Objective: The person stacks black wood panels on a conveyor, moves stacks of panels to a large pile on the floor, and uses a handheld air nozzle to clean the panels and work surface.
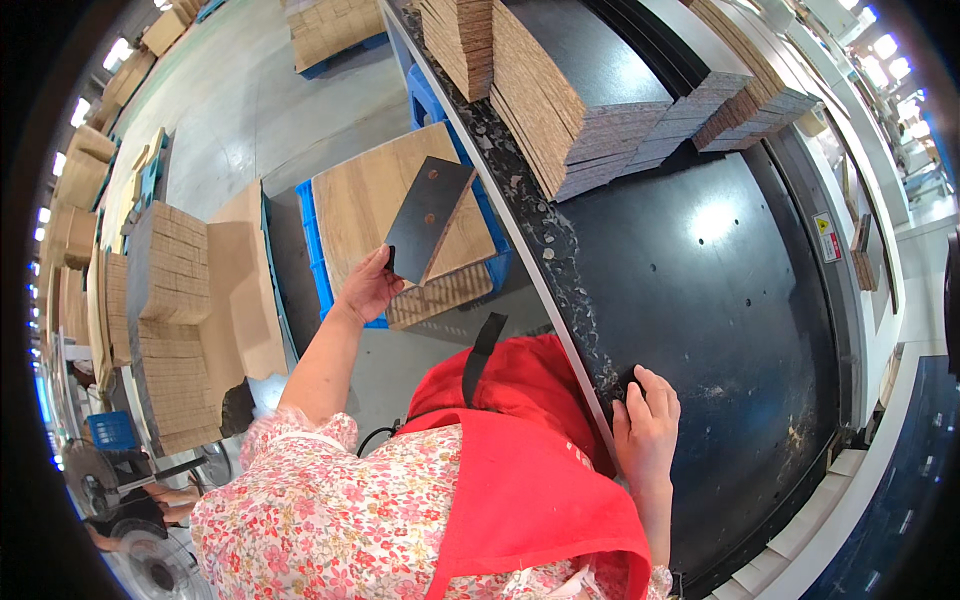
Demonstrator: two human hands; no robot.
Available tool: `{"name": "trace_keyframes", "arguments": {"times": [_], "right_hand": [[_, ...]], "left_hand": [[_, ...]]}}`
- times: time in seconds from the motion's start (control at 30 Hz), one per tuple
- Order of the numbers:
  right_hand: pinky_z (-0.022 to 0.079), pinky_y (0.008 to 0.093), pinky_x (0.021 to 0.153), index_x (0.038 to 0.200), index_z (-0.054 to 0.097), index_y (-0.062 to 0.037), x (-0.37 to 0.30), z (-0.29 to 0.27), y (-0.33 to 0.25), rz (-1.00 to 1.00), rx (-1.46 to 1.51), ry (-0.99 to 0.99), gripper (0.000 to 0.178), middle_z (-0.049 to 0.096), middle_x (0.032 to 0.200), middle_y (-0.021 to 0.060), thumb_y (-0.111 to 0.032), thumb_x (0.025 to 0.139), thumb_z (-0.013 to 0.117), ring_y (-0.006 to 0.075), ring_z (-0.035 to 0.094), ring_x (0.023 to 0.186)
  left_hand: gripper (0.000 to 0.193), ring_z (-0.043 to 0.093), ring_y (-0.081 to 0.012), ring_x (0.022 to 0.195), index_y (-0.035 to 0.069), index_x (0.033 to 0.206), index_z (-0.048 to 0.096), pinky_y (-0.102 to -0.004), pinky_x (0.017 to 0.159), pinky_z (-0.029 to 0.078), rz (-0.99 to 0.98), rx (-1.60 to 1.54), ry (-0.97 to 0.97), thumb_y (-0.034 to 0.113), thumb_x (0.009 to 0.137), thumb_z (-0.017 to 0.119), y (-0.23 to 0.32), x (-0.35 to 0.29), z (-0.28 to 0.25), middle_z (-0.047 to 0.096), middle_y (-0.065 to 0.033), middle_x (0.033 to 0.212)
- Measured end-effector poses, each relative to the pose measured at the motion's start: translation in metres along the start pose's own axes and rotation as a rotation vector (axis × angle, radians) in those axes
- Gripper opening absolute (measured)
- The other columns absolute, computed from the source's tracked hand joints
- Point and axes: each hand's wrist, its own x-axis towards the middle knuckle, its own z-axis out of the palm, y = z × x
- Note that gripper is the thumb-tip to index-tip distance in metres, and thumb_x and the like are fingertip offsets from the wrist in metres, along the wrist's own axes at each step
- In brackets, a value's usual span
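Observation:
My left hand [370, 287] grips one end of a dark board [425, 225] with two round holes and a raw wood-coloured edge. The board is held tilted over a stack of light wood panels [370, 185] on a blue pallet [315, 240]. Over on the right, my right hand [648, 420] rests by the edge of a black machine table [725, 300], fingers slightly bent and apart. It appears to hold nothing.
Stacked particleboard strips [560, 120] stand on the far part of the table. To the left are tall stacks of cut boards [175, 330] beside brown cardboard [240, 290]. A fan [155, 565] stands at lower left. Another blue pallet load [335, 30] sits farther off.

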Motion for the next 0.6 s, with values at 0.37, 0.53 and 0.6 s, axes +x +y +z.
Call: {"name": "trace_keyframes", "arguments": {"times": [0.37,0.53,0.6], "right_hand": [[0.043,0.0453,0.098,0.097,0.064,0.0020,-0.009,0.008,-0.007,0.051,0.043,0.047,0.023,0.059,0.124,0.0164,-0.002,0.076,0.070,0.0354,0.055,0.116],[0.041,0.0451,0.099,0.095,0.064,0.0035,-0.010,0.010,-0.007,0.050,0.034,0.039,0.021,0.057,0.127,0.0181,-0.002,0.076,0.070,0.0354,0.053,0.118],[0.040,0.0449,0.100,0.096,0.065,0.0042,-0.013,0.012,-0.006,0.048,0.035,0.029,0.021,0.057,0.127,0.0185,-0.001,0.076,0.069,0.0355,0.053,0.119]], "left_hand": [[0.023,0.062,-0.0155,0.081,0.017,0.104,0.063,-0.0277,0.063,0.051,-0.038,-0.218,0.063,0.037,0.094,0.063,-0.028,0.009,-0.026,0.066,-0.0001,0.090],[0.023,0.055,-0.0166,0.078,0.017,0.101,0.059,-0.0273,0.059,0.044,-0.008,-0.206,0.254,0.039,0.095,0.061,-0.035,0.032,-0.031,0.060,-0.0019,0.088],[0.024,0.053,-0.0153,0.075,0.016,0.100,0.057,-0.0263,0.059,0.044,0.013,-0.164,0.300,0.039,0.098,0.057,-0.038,0.050,-0.034,0.059,-0.0014,0.086]]}}
